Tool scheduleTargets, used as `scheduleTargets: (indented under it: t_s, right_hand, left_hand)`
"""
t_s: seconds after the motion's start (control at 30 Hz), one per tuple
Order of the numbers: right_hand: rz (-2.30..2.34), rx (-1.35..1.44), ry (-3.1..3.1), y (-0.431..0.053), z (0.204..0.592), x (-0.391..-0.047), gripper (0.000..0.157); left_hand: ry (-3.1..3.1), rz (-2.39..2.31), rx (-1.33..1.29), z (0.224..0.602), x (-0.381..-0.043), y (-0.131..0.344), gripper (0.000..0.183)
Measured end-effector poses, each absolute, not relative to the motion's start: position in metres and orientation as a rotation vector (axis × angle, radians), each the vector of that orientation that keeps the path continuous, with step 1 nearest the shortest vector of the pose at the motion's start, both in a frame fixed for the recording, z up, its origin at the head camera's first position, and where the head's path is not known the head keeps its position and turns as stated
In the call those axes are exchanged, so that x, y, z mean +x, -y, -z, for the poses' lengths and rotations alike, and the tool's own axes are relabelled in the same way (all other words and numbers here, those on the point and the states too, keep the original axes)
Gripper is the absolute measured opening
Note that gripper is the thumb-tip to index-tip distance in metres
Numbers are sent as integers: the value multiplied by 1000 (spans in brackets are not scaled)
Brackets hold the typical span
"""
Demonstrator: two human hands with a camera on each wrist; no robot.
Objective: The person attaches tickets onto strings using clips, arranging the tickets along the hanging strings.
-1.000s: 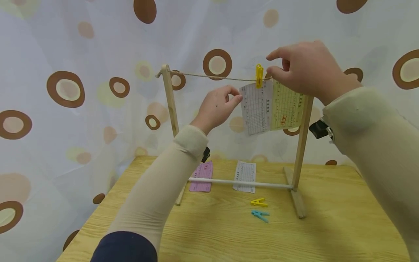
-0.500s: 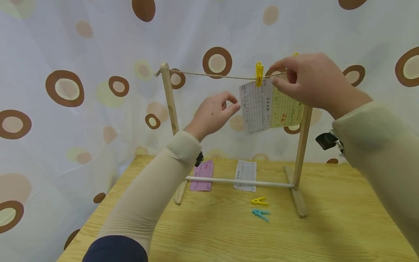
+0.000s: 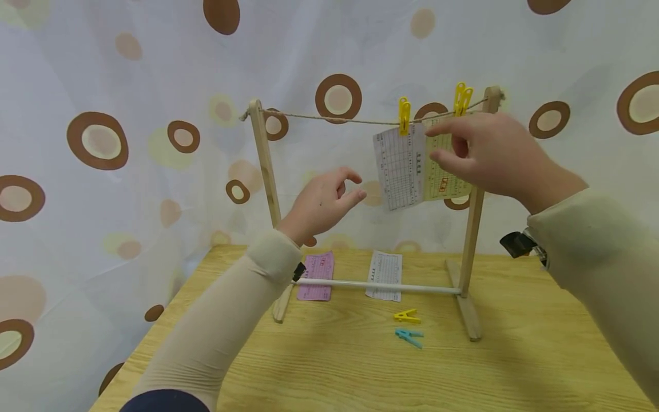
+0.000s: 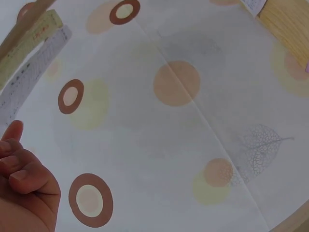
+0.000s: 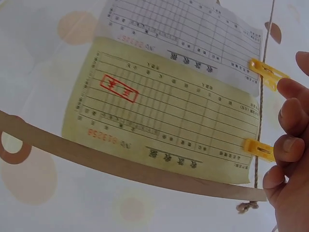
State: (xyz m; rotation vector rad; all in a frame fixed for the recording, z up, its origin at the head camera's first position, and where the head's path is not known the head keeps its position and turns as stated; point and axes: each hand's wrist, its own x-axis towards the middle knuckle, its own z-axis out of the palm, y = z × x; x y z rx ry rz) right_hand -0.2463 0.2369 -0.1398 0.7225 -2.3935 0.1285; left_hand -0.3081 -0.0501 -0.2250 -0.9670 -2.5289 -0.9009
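Note:
A white receipt slip (image 3: 399,171) and a yellow one (image 5: 159,116) hang side by side from a thin rope (image 3: 329,119). One yellow clothespin (image 3: 404,117) grips the white slip's top edge; another yellow clothespin (image 5: 259,149) fastens the yellow slip. In front of the yellow slip, my right hand (image 3: 494,151) holds nothing, thumb and index finger apart; it covers part of that slip in the head view. My left hand (image 3: 324,200) hovers below the rope, left of the white slip, with its thumb and forefinger parted and nothing between them.
Wooden posts (image 3: 471,246) and a white crossbar (image 3: 350,284) form the rack on the wood-grain table (image 3: 329,372). Behind the crossbar lie a pink slip (image 3: 320,290) and a white slip (image 3: 386,266). A yellow clothespin (image 3: 407,316) and a blue clothespin (image 3: 409,336) lie in front.
Both hands have come down from the rope, the left one also drifting left. The right hand's lowering uncovers the clothespin on the yellow slip and the right post's top.

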Motion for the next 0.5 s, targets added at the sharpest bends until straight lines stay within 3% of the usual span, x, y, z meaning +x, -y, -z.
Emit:
scheduleTargets:
  t_s: [0.5]
  right_hand:
    - [-269,741,2512,-238,192,-243,37]
  left_hand:
    - [2601,788,-1176,290,-307,54,43]
